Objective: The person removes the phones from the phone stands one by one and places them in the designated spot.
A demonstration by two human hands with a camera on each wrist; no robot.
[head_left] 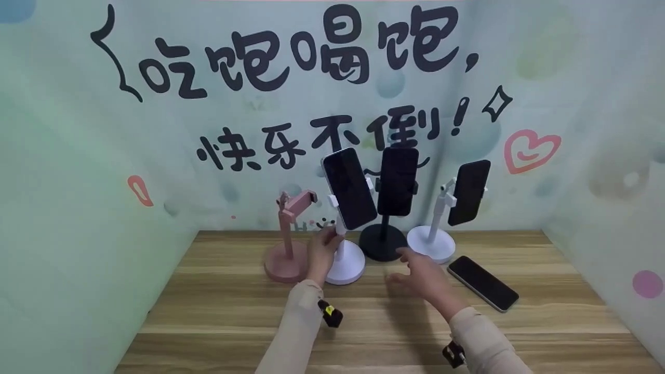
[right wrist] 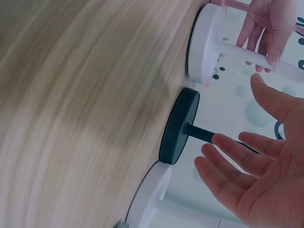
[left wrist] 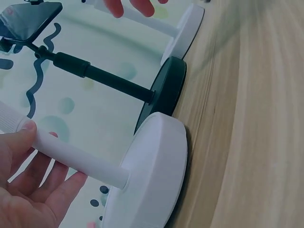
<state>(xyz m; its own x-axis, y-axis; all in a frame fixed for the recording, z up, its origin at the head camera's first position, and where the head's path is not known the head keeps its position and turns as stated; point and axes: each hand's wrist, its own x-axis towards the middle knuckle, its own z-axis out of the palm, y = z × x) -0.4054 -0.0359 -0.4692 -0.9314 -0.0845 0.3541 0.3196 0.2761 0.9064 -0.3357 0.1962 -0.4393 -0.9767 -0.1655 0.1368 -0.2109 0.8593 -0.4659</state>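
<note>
We count one table (head_left: pixel 234 311); one white stand (head_left: pixel 345 266), pinched by the left hand (head_left: pixel 322 253); one black stand (head_left: pixel 382 246) at its two o'clock, then another white stand (head_left: pixel 431 248); one pink stand (head_left: pixel 287 241) at nine; right hand (head_left: pixel 426 275) spread; three mounted phones (head_left: pixel 349 188); one flat phone (head_left: pixel 483 283) at three.

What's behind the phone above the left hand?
White clamp ends show at its edges; the printed backdrop is farther back. The phone covers whatever lies between those ends, plus part of the backdrop.

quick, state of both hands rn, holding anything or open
Left hand: holding the leftmost white, round-based phone stand by its post.
Right hand: open, holding nothing.
</note>
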